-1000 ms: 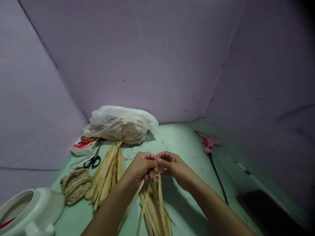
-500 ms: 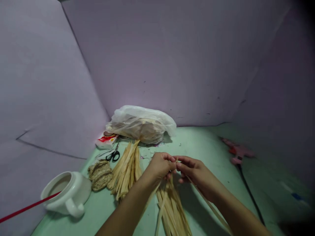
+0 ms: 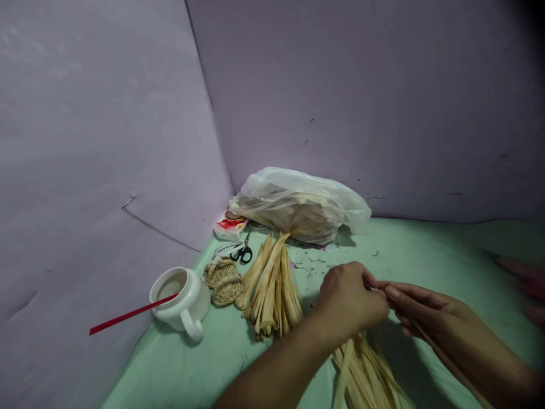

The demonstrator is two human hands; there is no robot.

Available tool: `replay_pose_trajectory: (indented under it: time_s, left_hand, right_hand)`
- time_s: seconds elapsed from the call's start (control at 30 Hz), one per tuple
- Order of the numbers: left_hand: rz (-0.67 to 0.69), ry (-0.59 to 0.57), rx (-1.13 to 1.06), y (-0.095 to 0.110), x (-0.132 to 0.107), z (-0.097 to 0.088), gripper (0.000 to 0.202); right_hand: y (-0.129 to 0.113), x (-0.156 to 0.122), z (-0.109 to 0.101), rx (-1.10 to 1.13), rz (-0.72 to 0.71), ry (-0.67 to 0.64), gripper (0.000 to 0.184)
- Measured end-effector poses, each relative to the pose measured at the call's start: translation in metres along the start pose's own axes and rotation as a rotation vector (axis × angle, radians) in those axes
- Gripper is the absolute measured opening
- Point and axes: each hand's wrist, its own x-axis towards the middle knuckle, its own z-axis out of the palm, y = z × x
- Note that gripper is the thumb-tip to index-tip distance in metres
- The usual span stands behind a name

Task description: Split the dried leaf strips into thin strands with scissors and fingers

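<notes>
My left hand is closed in a pinch, its back toward me, so most of its fingertips are hidden. Close against it, my right hand pinches a thin, pale straw-coloured fibre strip, which trails down along my right forearm. The two hands meet at the strip's worked end, which is too small to make out. Below them lies a bundle of flat dried fibre strips on the green table. A second bundle of strips rests left of my hands.
Coiled braided pieces and black-handled scissors lie left of the second bundle. A white ceramic mug-like pot holds a red stick. Behind are a translucent plastic bag and a red-white packet. A blurred pink tool is far right.
The view has turned left, so everything sits further right. My left hand has rolled so its back faces me more. Both hands stay close together on the strip.
</notes>
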Motion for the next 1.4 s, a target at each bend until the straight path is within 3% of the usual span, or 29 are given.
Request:
replay_pose_trajectory:
  time_s: [0.37, 0.7, 0.87, 1.17, 1.4]
  left_hand:
    - [0.136, -0.14, 0.266, 0.01, -0.015, -0.009, 0.031]
    - [0.056, -0.169, 0.27, 0.011, -0.008, -0.012, 0.031]
    - [0.077, -0.138, 0.261, 0.007, -0.006, -0.01, 0.031]
    - [0.086, -0.088, 0.246, 0.003, -0.006, -0.004, 0.028]
    - [0.091, -0.077, 0.247, 0.003, -0.006, -0.001, 0.027]
  right_hand:
    - [0.016, 0.015, -0.005, 0.115, 0.102, 0.103, 0.026]
    - [0.022, 0.017, -0.004, 0.081, 0.095, 0.1, 0.027]
    - [0.015, 0.014, 0.001, 0.083, 0.11, 0.107, 0.025]
    - [0.014, 0.011, -0.002, 0.122, 0.155, 0.002, 0.02]
    - [0.015, 0.008, 0.0, 0.075, 0.041, 0.075, 0.021]
